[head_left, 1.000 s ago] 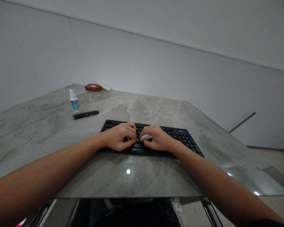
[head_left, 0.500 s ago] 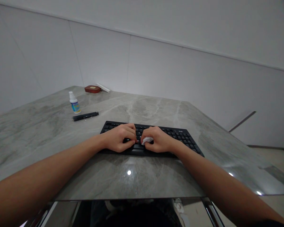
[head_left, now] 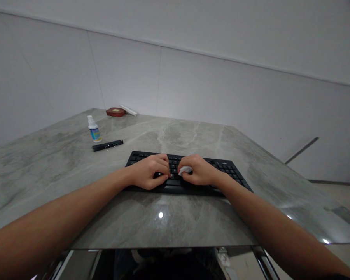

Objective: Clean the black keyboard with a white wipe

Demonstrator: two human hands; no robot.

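Note:
A black keyboard lies on the table in front of me, with both hands over its middle. My left hand rests on its left half, fingers curled in toward the thumb and tips down at the keys. Whether anything is inside those fingers is hidden. A crumpled white tissue is pinched between the thumb and fingers of my right hand, just right of the keyboard's centre. The tissue is at or just above the keys; contact is hard to tell.
Left of the keyboard stands a small white spray bottle with a blue label. Near it lies a black brush-like tool. A reddish-brown case and a white strip sit by the wall. The marbled table has its front edge close to me.
My right hand has shifted a little to the right with the tissue, widening the gap between my hands. The left hand stays in about the same place on the keyboard.

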